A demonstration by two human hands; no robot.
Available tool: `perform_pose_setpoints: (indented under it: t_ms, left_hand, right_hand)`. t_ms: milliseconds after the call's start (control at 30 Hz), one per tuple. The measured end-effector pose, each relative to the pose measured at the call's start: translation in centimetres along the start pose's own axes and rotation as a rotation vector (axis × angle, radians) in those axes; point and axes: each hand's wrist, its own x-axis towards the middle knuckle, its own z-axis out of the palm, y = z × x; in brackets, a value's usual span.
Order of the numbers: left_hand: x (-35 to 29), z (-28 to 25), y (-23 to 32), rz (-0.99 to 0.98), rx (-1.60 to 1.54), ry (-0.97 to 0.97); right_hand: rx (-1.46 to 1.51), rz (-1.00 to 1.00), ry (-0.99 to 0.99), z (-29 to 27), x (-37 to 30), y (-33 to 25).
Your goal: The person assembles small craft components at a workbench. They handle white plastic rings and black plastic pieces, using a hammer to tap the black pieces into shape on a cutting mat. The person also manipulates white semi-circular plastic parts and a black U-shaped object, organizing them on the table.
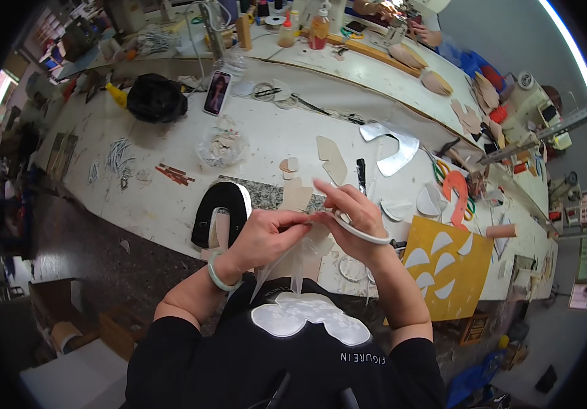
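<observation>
Head | left hand point(266, 235) pinched on translucent film point(298, 258) | right hand point(353, 215) just beside, grip: cannot tell

This is a workshop, by its cut parts probably one for shoes. Across the centre, a long white worktable point(150, 198) carries cream cut pieces point(296, 196), a silver curved template point(408, 146) and, right of centre, orange-handled scissors point(438, 167). At lower right lies a yellow sheet point(469, 286) bearing white half-moons. Squeeze bottles point(319, 31) stand at top centre; at upper right, beige rounded shells point(437, 82) lie on a second bench point(375, 68), where another person's hands point(428, 34) work.
</observation>
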Motion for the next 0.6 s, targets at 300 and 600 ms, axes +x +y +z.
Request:
perform_pose_setpoints:
  t_ms: [300, 600]
  left_hand:
    - [-0.7, -0.3, -1.0, -0.083, -0.415, -0.015]
    - [0.0, -0.1, -3.5, -0.387, -0.830, -0.068]
  right_hand:
    - [-0.088, -0.331, -0.025, 0.5, -0.9, 0.6]
    - [-0.151, -0.469, -0.137, 0.7, -1.1, 0.2]
